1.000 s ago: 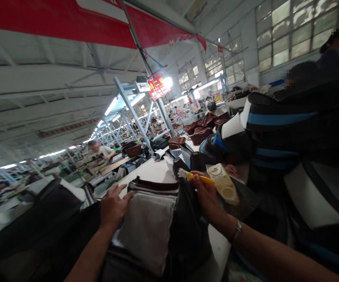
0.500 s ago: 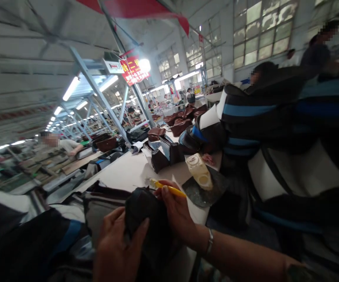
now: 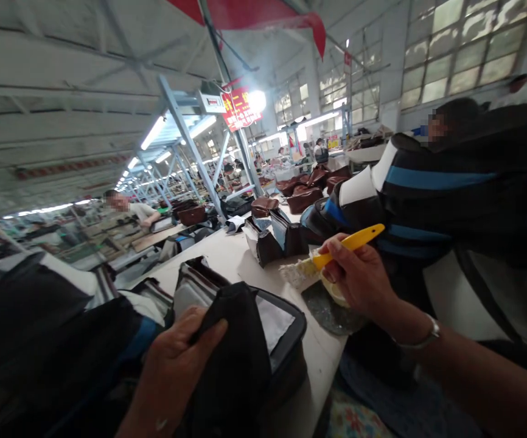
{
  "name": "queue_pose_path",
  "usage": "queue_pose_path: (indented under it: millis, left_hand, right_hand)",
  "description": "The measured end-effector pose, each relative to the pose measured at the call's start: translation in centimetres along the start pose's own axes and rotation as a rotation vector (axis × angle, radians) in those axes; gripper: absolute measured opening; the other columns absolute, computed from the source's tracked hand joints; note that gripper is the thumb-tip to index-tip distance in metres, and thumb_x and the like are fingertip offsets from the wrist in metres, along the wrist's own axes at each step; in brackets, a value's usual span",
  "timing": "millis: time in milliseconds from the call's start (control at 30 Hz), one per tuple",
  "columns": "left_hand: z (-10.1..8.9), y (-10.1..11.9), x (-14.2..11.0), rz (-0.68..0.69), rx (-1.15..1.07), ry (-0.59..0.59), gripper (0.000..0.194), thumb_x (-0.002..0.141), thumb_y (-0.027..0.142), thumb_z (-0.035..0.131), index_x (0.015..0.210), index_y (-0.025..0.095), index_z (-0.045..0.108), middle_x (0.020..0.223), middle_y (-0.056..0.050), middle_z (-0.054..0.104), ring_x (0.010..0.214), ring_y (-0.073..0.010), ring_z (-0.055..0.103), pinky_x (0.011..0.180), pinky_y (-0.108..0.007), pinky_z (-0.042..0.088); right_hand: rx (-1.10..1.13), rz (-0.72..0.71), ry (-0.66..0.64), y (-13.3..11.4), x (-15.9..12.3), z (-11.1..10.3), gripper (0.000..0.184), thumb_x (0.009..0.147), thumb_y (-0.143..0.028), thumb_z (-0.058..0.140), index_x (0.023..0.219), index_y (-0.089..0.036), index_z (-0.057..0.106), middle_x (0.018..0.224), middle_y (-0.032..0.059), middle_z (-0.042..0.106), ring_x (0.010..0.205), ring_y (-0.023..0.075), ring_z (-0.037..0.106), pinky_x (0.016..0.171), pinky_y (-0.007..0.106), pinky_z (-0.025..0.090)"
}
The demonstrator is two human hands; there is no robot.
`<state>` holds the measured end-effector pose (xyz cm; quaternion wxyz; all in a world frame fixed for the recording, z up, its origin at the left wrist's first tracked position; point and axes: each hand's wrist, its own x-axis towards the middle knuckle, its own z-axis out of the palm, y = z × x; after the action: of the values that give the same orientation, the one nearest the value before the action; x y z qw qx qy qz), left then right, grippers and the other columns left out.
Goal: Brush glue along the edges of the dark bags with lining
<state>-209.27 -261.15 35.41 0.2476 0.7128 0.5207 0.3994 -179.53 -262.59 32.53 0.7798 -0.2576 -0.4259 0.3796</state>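
Black bag (image 3: 238, 365) is sitting nearest to me, low in the middle of the head view, over the near end of the table (image 3: 220, 248); whether the table is bearing its weight, I cannot tell. My left hand (image 3: 172, 356) is gripping its dark side near the top, the fingers (image 3: 215, 334) pinching the material. I am judging it light and fairly soft: the side is folding in my grip, while the rounded rim around the pale lining (image 3: 273, 322) is holding its shape and looking stiffer. To me it is seeming likelier to sag than to break, with little sign of slipping. For a steady hold I am favouring that rim or the folded top edge over the loose panel.

Just beyond, a grey-lined bag (image 3: 191, 294) is standing open. On the right, my right hand (image 3: 366, 283) is clasping a yellow-handled brush (image 3: 360, 239), its bristles (image 3: 297, 272) pointing leftward and looking clotted with something whitish. Behind that hand, a pale container (image 3: 331, 290) is partly showing by a dark slab (image 3: 321, 311).

Farther along, small dark bags (image 3: 267, 246) are standing upright, black bags with blue bands (image 3: 421, 204) are lying stacked on the right, and brown bags (image 3: 304, 201) are resting beyond. Farther off, a co-worker (image 3: 141, 212) is leaning forward.
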Motion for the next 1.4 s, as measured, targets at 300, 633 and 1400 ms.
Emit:
queue_pose_path:
  millis: [300, 633, 1400]
  left_hand:
    - [0.8, 0.9, -1.9, 0.093, -0.085, -0.084, 0.023, 0.088, 0.042, 0.064, 0.085, 0.020, 0.071, 0.087, -0.001, 0.060, 0.082, -0.0153, 0.058, 0.074, -0.020, 0.048]
    - [0.5, -0.1, -2.0, 0.122, -0.143, -0.045, 0.018, 0.086, 0.038, 0.067, 0.088, 0.021, 0.071, 0.087, 0.001, 0.061, 0.083, -0.0141, 0.058, 0.074, -0.018, 0.046]
    - [2.9, 1.7, -2.9, 0.958, 0.959, 0.396, 0.013, 0.091, 0.007, 0.053, 0.094, 0.011, 0.064, 0.077, -0.006, 0.060, 0.067, -0.0209, 0.055, 0.063, -0.035, 0.043]
  right_hand:
    - [-0.203, -0.221, -0.603, -1.9, 2.5, 10.0, 0.027, 0.093, -0.037, 0.061, 0.076, -0.016, 0.060, 0.064, -0.0044, 0.051, 0.055, 0.0063, 0.045, 0.053, 0.020, 0.038]
    - [-0.488, -0.423, -0.658, -2.8, 3.4, 8.9, 0.020, 0.096, -0.030, 0.055, 0.083, -0.016, 0.061, 0.074, -0.0019, 0.057, 0.064, 0.0078, 0.050, 0.060, 0.020, 0.040]
    - [-0.600, -0.408, -0.760, -6.4, 2.5, 11.2, 0.027, 0.097, -0.033, 0.052, 0.076, -0.016, 0.057, 0.070, -0.0019, 0.053, 0.064, 0.0087, 0.047, 0.062, 0.021, 0.039]
